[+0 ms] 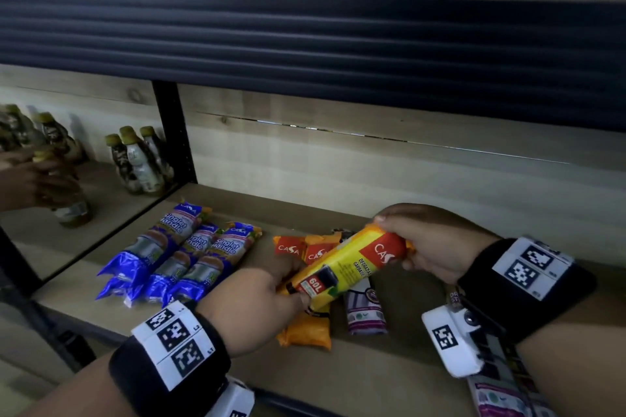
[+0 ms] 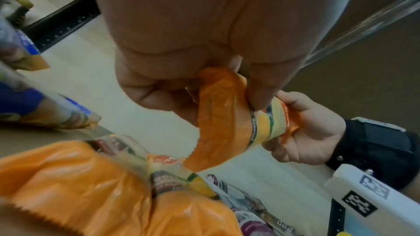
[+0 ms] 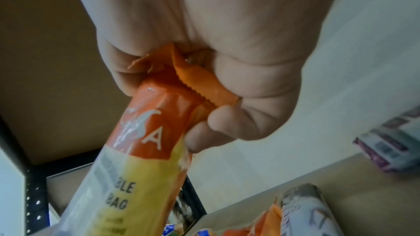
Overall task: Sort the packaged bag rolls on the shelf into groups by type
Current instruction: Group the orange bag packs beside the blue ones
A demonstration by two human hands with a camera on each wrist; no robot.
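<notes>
A yellow-and-orange bag roll [image 1: 349, 267] hangs tilted above the shelf between both hands. My left hand [image 1: 284, 288] pinches its crimped orange lower end [image 2: 218, 114]. My right hand [image 1: 406, 237] grips its red-labelled upper end [image 3: 141, 150]. Beneath it lie other orange rolls [image 1: 305, 328] with red labels at the back [image 1: 291, 247], and a purple-and-white roll [image 1: 364, 311] beside them. Three blue rolls [image 1: 183, 257] lie side by side to the left. In the left wrist view the orange rolls [image 2: 79, 186] fill the lower left.
The wooden shelf board [image 1: 389, 366] has a dark upper shelf edge [image 1: 305, 44] close overhead and a black upright post [image 1: 172, 132] at left. Beyond the post stand bottles [image 1: 142, 162], with another person's hand [image 1: 30, 183] among them. More purple packs [image 1: 501, 396] lie at the lower right.
</notes>
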